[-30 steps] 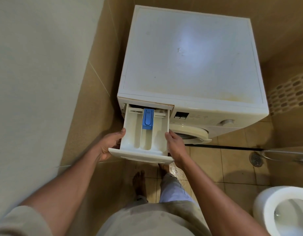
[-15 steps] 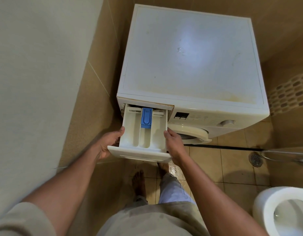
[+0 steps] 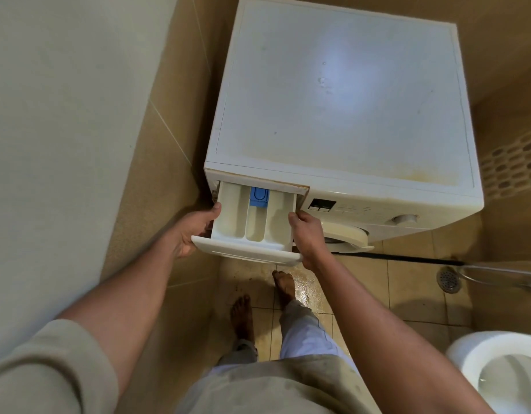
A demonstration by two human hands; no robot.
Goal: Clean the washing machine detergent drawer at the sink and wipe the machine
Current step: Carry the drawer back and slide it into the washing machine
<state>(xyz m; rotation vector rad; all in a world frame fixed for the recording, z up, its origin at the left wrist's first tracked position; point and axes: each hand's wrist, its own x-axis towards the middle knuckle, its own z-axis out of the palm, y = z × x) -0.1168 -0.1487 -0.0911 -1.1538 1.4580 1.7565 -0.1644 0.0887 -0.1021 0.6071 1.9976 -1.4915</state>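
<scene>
Two-handed hold on the drawer [image 3: 252, 231], partly out of the washing machine [image 3: 348, 100] at its top left corner. Sits a little deeper in the slot than a second ago: front panel [image 3: 246, 253] closer to the machine, back end of the blue insert [image 3: 259, 198] now tucked under the lip, rear tabs no longer showing. Could be going home, could be getting jiggled off a catch (cannot tell which from this alone). Either way, lodged in the machine and not carried anywhere, so no rinsing under way at this moment. Looks pale inside the three compartments, though too small to judge residue. Worth noting for the wiping step: yellowish staining along the right front edge of the machine's top.

On the left side wall, left hand [image 3: 194, 231] wrapped round it, thumb laid on the top edge close to the slot, fingers curled underneath just behind the front panel. On the right wall, right hand [image 3: 309, 236] mirroring that, thumb up on the rim, fingers hooked down the outside and mostly out of sight below. Both forearms reaching forward and angling slightly inward toward the drawer.

Standing barefoot on wet tiles [image 3: 306, 291] directly below (a likely slip risk if tugging hard). Toilet [image 3: 497, 375] at lower right and floor drain [image 3: 449, 280] off to the right, both well apart from the work.
</scene>
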